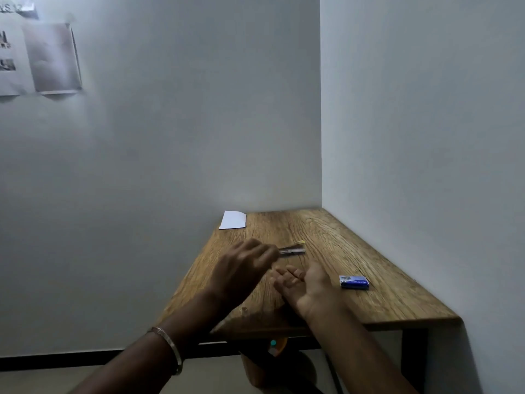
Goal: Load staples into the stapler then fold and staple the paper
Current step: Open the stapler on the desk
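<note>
A small stapler (292, 249) with a yellow tip is held just above the wooden table (369, 268), and it is motion-blurred. My left hand (241, 268) grips its near end with the fingertips. My right hand (305, 282) lies palm up on the table just below the stapler, fingers apart, holding nothing that I can see. A blue staple box (354, 282) rests on the table to the right of my right hand. A white sheet of paper (233, 220) lies at the far left corner, overhanging the edge.
The table stands in a corner, with grey walls (412, 137) close behind it and along its right side. Its left and near edges are open to the floor. Printed sheets (42, 58) hang on the wall at upper left.
</note>
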A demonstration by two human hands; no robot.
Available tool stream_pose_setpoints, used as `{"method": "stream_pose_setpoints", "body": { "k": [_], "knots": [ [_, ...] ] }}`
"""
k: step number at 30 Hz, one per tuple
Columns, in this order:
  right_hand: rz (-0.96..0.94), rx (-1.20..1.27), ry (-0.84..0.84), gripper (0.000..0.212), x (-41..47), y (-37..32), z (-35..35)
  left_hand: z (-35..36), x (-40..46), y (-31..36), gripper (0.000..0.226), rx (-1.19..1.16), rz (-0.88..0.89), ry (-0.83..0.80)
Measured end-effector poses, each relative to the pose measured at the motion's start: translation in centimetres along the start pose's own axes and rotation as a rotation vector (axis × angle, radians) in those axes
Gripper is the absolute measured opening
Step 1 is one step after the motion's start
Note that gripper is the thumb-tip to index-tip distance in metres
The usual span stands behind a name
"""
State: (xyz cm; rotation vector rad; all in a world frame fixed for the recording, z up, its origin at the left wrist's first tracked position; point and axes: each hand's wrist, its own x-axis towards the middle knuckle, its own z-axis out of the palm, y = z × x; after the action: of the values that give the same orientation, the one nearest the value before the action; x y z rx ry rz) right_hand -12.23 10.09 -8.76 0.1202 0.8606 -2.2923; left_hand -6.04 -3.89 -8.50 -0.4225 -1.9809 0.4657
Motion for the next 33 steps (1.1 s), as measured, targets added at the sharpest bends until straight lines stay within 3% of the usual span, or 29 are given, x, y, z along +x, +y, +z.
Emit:
{"method": "stream_pose_setpoints", "body": {
  "k": [3,8,11,14,18,21,25,28,30,33],
  "knots": [
    [0.023,0.222,-0.051,0.050,-0.4,0.2,0.9,-0.2,-0.3,0.7,0.013,0.067,0.220,-0.012],
    [-0.012,0.192,-0.047,0.049,-0.5,1.0,1.4,-0.4,-0.9,0.3,0.016,0.077,0.205,-0.029],
    [-0.033,0.152,-0.027,0.047,-0.5,1.2,1.1,-0.6,-1.0,0.4,0.016,0.039,0.146,-0.093],
    [-0.062,0.066,-0.027,0.057,0.0,1.4,0.7,-0.7,-1.0,0.6,0.015,-0.077,-0.095,-0.162],
    [-0.080,-0.211,-0.017,0.053,0.6,0.1,0.4,-0.3,-1.1,0.3,0.021,-0.370,-0.668,-0.147],
    [-0.076,-0.453,0.005,0.031,0.8,-1.7,0.5,0.3,-1.3,-0.7,0.025,-0.573,-0.919,-0.153],
    [-0.072,-0.819,-0.083,0.020,0.8,-4.0,0.0,1.1,-1.8,-1.5,0.025,-0.695,-0.966,-0.286],
    [-0.254,-1.286,-0.112,0.025,0.6,-6.2,-0.1,1.6,-2.1,-1.8,0.025,-0.726,-0.953,-0.443],
    [-0.393,-1.633,-0.064,0.027,1.0,-7.6,-0.1,1.9,-2.5,-1.8,0.025,-0.727,-0.929,-0.511],
    [-0.471,-1.919,0.025,0.018,2.2,-9.8,-1.2,2.2,-3.1,-1.7,0.023,-0.716,-0.881,-0.560]
  ]
}}
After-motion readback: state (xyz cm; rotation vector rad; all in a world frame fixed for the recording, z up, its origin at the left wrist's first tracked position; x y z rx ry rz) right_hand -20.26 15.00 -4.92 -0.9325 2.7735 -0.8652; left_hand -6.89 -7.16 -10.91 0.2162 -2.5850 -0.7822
